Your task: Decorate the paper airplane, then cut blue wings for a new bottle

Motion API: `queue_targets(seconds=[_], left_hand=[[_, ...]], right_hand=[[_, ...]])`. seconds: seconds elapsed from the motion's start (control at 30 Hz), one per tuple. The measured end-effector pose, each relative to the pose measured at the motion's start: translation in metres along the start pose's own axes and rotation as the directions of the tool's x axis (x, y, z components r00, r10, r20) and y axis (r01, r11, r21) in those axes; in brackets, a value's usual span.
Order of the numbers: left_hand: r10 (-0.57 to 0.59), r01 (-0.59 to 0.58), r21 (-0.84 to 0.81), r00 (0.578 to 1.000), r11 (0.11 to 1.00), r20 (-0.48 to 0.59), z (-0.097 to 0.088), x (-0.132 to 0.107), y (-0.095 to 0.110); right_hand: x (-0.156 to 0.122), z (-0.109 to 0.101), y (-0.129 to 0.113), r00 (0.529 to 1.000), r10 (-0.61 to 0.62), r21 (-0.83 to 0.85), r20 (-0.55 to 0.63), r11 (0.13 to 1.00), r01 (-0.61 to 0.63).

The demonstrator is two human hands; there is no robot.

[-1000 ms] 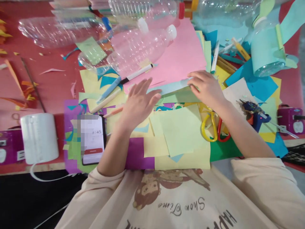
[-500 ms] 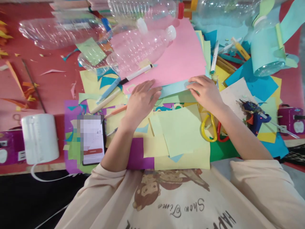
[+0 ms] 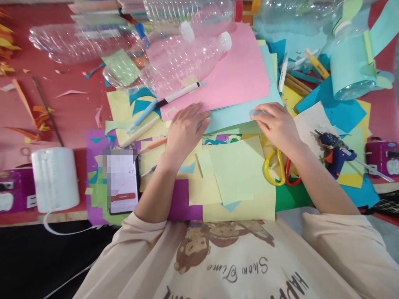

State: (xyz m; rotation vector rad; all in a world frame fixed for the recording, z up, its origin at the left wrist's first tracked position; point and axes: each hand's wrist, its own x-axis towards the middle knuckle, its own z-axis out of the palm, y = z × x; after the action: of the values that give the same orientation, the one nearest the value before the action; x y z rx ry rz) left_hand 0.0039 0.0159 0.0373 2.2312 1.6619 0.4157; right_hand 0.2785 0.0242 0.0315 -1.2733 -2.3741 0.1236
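My left hand [image 3: 187, 131] lies with its fingers stretched out over the left front corner of the stacked sheets. A pink sheet of paper [image 3: 230, 87] is on top of the stack. Beneath it a light blue sheet of paper [image 3: 230, 116] shows along the front and right edges. At the right part of that blue sheet, my right hand [image 3: 274, 122] pinches it between thumb and fingers. Green paper [image 3: 237, 128] peeks out below the blue edge. Touching the pink sheet's left part is a marker with a black cap [image 3: 179, 94].
Clear plastic bottles [image 3: 193, 62] lie across the back. Scissors with yellow and red handles [image 3: 276, 168] are by my right forearm, near a blue glue gun [image 3: 339, 155]. A phone [image 3: 124, 182] and a white device [image 3: 56, 178] are on the left. A blue-wrapped bottle [image 3: 350, 62] stands back right.
My right hand has shifted slightly right and toward me. More of the light blue sheet shows from under the pink one, at its front and right. My left hand has stayed nearly in place.
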Motion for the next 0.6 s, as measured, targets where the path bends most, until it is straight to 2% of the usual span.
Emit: queue_targets(seconds=[0.27,0.33,0.47,0.53,0.6], left_hand=[[-0.016,0.016,-0.011,1.0,1.0,0.004,0.0,-0.001,-0.001],[-0.017,0.017,-0.016,1.0,1.0,0.018,0.0,0.0,-0.002],[-0.004,0.005,-0.03,0.999,1.0,0.041,0.0,0.002,-0.004],[0.003,-0.001,-0.046,0.999,0.999,0.042,-0.005,0.001,-0.004],[0.026,-0.023,-0.082,0.999,0.996,0.038,-0.016,-0.005,-0.001]], right_hand=[[-0.041,-0.038,-0.025,0.996,-0.079,-0.031,0.042,0.996,0.08],[-0.055,-0.049,-0.033,0.992,-0.09,-0.028,0.084,0.995,0.092],[-0.082,-0.076,-0.049,0.965,-0.069,0.015,0.253,0.998,0.068],[-0.093,-0.088,-0.054,0.925,-0.047,0.092,0.377,0.996,0.013],[-0.102,-0.095,-0.058,0.896,-0.041,0.155,0.442,0.987,-0.031]])
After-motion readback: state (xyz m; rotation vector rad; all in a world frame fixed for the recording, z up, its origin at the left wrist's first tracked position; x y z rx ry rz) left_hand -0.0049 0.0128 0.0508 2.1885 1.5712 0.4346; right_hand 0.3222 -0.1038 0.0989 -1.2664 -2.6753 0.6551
